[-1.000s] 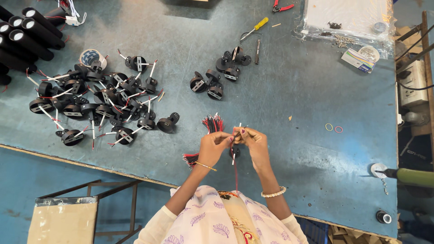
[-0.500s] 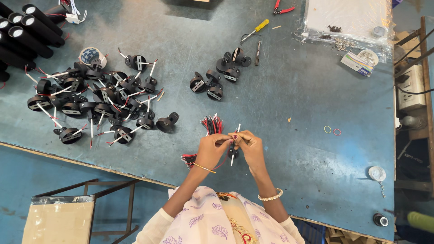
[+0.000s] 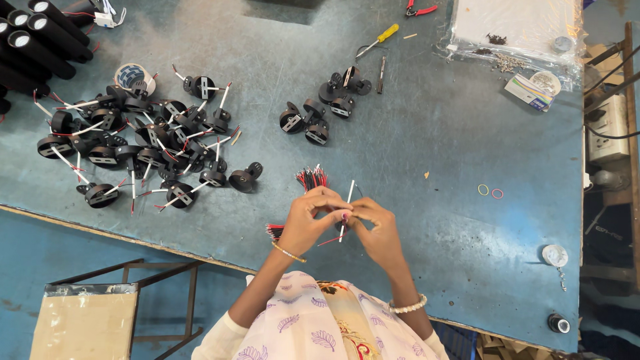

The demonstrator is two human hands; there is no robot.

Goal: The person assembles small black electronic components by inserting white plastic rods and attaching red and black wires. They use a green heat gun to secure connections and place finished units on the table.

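1. White sleeve [image 3: 346, 212] with a red wire, held upright between both hands just above the near edge of the worktop [image 3: 427, 133].
2. Left hand [image 3: 308, 219]: fingers pinched together on the sleeve near its middle. Right hand [image 3: 373, 230]: fingers closed on the lower part, tips touching the left hand's.
3. Wire bundle [image 3: 311, 179], red and black, lies on the worktop just beyond the hands; its other end [image 3: 274, 231] shows by the left wrist.
4. Judged progress: large pile of black fittings [image 3: 133, 143] with white sleeves, left of the hands, looks finished. Small group of fittings [image 3: 320, 110] farther off shows no wires, likely still to do. Much of the bundle is unused.
5. Around: black tubes [image 3: 40, 40] at far left corner, yellow screwdriver [image 3: 380, 39], red pliers [image 3: 420, 9], plastic-wrapped tray [image 3: 520, 27], two rubber bands [image 3: 490, 192] to the right.
6. Nothing lies between hands and bundle; pile is well apart.
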